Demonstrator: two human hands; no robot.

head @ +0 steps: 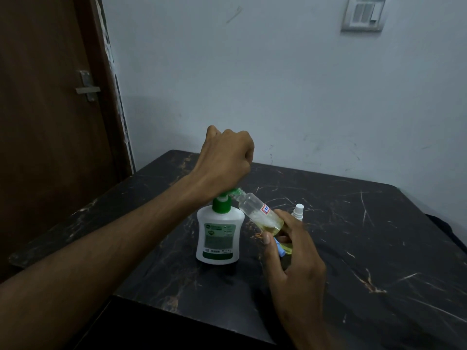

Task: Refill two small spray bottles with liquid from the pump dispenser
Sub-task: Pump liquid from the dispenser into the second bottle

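The left hand (226, 157) is clenched into a fist, and its heel bears down on the green pump head (231, 192) of a white plastic pump dispenser with a green collar and label (219, 236), which stands upright on the dark, pale-veined marble-look tabletop (353, 236) directly beneath that hand. The right hand (293, 251), lower and to the right of the left, grips a small clear plastic spray bottle with a red-and-blue sticker (261, 214) between thumb and fingers. The bottle is tilted, its open threaded neck up against the pump's spout under the left fist; yellowish liquid with some foam pools at its lower end, by the right fingertips. Something pale blue (280, 248) shows just beneath the right thumb; what it is cannot be told. Just beyond the right hand's fingers a second small bottle with a white cap (298, 210) stands on the table.
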